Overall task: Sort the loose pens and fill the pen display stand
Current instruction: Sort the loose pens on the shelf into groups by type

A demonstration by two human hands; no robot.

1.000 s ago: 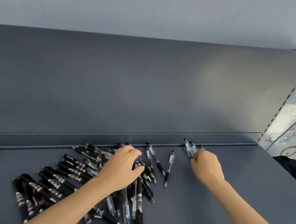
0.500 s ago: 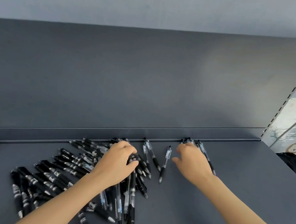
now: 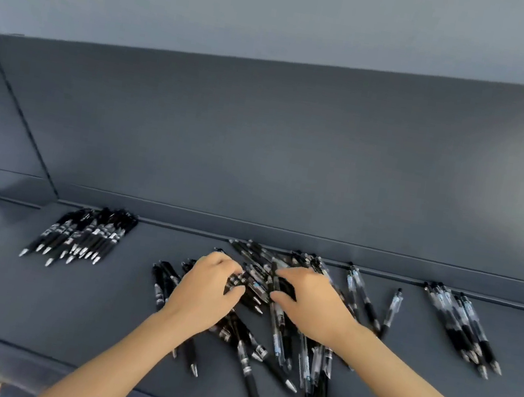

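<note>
A heap of loose pens [image 3: 252, 343], some black and some with clear barrels, lies mid-shelf. My left hand [image 3: 206, 292] rests on its upper left part, with fingers and thumb curled round a few black pens [image 3: 236, 280]. Beside it, my right hand [image 3: 312, 304] has its fingers and thumb closing round a clear-barrelled pen [image 3: 276, 319] that runs down beneath it. At the far left a sorted row of black pens [image 3: 85, 235] lies side by side. Far right is a sorted group of clear pens [image 3: 459, 324]. No display stand is in view.
The dark grey shelf [image 3: 35, 293] has an upright back panel [image 3: 259, 164] just behind the pens. Three clear pens [image 3: 363, 298] lie loose between the heap and the right group. The shelf's front edge [image 3: 10, 351] runs along the bottom left.
My right hand left the clear pens at the right and came back to the heap beside my left hand. The view swung left, bringing the left row of black pens into view.
</note>
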